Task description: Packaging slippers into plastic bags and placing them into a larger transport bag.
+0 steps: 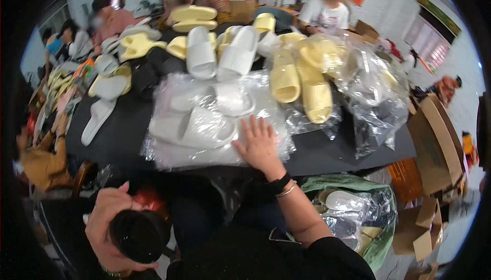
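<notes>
My right hand [261, 143] lies flat with its fingers spread on a stack of clear plastic bags [171, 158] at the table's near edge. Its fingertips rest beside a pair of white slide slippers [207, 128] that lie on the bags. At the lower left, below the table edge, my left hand [105, 226] is curled around a black, round-topped object [139, 235]. Its kind is not clear, and its lower part is hidden. Something shiny and red [150, 202] shows just behind it.
White slides [201, 52] and bagged yellow slides [317, 98] cover the far side of the black table [358, 160]. A green sack [391, 229] of bagged slippers stands at the lower right, near cardboard boxes [434, 144]. Several people [327, 14] sit around the table.
</notes>
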A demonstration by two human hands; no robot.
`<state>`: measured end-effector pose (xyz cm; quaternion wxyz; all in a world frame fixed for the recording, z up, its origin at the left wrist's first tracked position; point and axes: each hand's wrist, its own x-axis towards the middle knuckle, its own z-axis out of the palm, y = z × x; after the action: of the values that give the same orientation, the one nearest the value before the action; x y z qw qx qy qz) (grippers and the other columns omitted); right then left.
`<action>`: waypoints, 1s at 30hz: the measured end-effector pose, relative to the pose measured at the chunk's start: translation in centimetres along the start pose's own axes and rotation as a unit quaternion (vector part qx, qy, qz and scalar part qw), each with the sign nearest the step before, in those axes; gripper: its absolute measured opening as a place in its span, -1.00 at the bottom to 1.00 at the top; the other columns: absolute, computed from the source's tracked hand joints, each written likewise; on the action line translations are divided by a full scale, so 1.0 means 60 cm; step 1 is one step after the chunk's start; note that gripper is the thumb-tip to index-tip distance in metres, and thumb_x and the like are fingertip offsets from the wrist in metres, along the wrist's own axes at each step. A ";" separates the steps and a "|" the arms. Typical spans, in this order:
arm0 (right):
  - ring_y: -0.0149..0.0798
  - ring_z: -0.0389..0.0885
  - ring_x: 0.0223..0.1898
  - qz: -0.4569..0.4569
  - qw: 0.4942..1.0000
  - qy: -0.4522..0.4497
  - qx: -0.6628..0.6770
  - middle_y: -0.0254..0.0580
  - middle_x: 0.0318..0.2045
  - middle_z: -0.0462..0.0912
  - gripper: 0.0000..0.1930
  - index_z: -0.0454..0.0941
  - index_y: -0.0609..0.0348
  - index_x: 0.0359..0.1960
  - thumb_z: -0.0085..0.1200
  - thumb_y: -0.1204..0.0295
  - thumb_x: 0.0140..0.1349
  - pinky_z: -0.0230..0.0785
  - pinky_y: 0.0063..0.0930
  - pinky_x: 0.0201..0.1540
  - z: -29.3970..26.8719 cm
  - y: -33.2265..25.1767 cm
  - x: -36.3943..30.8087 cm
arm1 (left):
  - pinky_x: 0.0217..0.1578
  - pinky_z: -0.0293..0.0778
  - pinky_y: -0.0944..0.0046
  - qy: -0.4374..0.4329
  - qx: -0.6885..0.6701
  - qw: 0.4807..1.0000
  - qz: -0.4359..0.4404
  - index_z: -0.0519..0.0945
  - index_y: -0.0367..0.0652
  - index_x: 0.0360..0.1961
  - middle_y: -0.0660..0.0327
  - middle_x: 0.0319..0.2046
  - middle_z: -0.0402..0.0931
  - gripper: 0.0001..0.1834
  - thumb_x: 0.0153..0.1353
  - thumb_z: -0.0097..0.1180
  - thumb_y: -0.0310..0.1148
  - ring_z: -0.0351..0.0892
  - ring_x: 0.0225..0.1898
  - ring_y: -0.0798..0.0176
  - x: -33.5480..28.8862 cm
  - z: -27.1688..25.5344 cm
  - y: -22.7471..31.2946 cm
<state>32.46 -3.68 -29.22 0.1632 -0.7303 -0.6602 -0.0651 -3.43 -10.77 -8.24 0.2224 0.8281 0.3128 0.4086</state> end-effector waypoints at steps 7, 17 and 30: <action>0.26 0.03 0.46 0.000 0.999 0.033 0.013 0.13 0.44 0.16 -0.24 0.19 0.05 0.44 -0.11 -0.15 0.34 -0.20 0.13 0.46 0.003 0.013 -0.002 | 0.16 0.36 -0.12 -0.006 -0.077 0.997 -0.005 0.67 -0.33 -0.17 0.10 -0.25 0.65 -0.17 -0.57 0.65 -0.08 0.55 -0.12 0.03 0.011 0.002 0.001; 0.27 0.05 0.45 -0.005 1.000 0.024 0.016 0.11 0.43 0.18 -0.25 0.21 0.03 0.43 -0.04 -0.11 0.32 -0.17 0.15 0.45 -0.002 0.004 0.002 | 0.20 0.36 -0.06 -0.001 -0.096 0.994 -0.047 0.71 -0.24 -0.17 0.15 -0.24 0.66 -0.24 -0.59 0.66 -0.26 0.58 -0.09 0.09 0.018 -0.009 0.015; 0.24 0.02 0.47 0.000 1.000 -0.007 0.014 0.11 0.43 0.17 -0.25 0.20 0.06 0.43 -0.01 -0.07 0.31 -0.18 0.13 0.45 -0.009 -0.004 0.001 | 0.20 0.35 -0.07 -0.049 -0.077 0.996 -0.003 0.66 -0.26 -0.06 0.12 -0.14 0.63 -0.22 -0.43 0.65 -0.21 0.59 -0.05 0.07 0.018 -0.013 0.010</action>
<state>32.28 -3.81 -28.65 0.1684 -0.7284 -0.6622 -0.0506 -3.35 -10.36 -6.83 0.3016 0.8266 0.2714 0.3899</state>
